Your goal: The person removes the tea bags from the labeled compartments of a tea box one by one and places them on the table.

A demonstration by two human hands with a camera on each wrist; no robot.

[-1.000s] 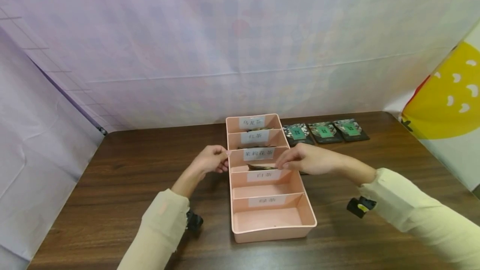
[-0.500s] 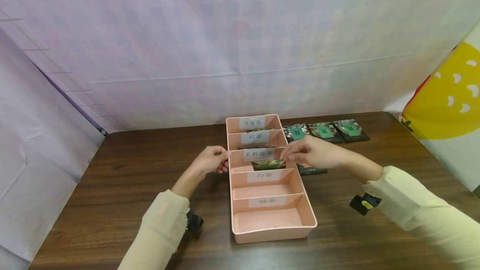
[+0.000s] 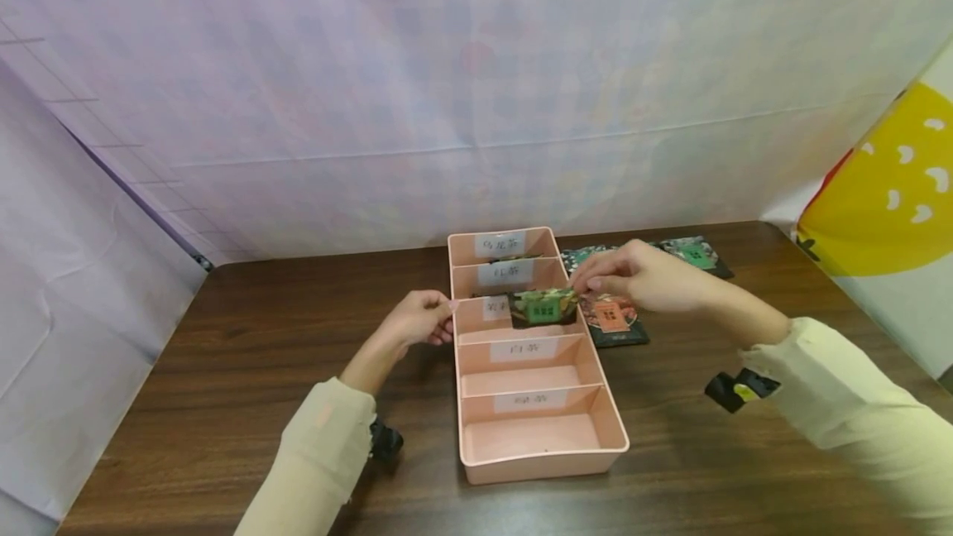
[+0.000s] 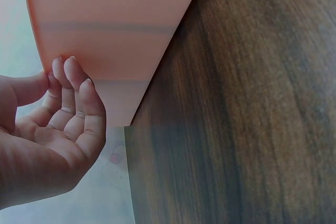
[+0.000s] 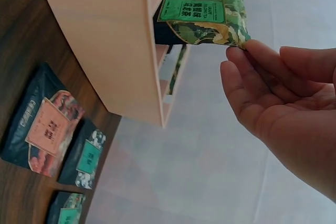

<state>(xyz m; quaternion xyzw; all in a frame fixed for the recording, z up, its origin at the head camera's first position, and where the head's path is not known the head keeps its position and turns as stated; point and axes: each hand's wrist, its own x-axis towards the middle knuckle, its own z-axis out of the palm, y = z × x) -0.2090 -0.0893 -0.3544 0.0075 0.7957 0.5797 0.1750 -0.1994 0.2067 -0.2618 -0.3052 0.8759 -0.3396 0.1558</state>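
Observation:
A long pink divided box stands on the table, with white labels on its compartment walls. My left hand pinches its left rim, the thumb at the edge and the other fingers along the outer wall in the left wrist view. My right hand pinches one top corner of a dark tea packet with a green label. The packet stands upright over the middle compartment, its lower end overlapping the box in the right wrist view. The two nearest compartments show bare floors.
Right of the box lies a dark packet with a salmon label. Behind it are green-labelled packets, one at the far right, others partly hidden by my right hand. A dark packet edge shows in the farthest compartment. A cloth hangs behind the table.
My right hand has risen and moved away to the right, lifting the tea packet from low in the middle compartment and turning its face into view. The left hand stays on the rim.

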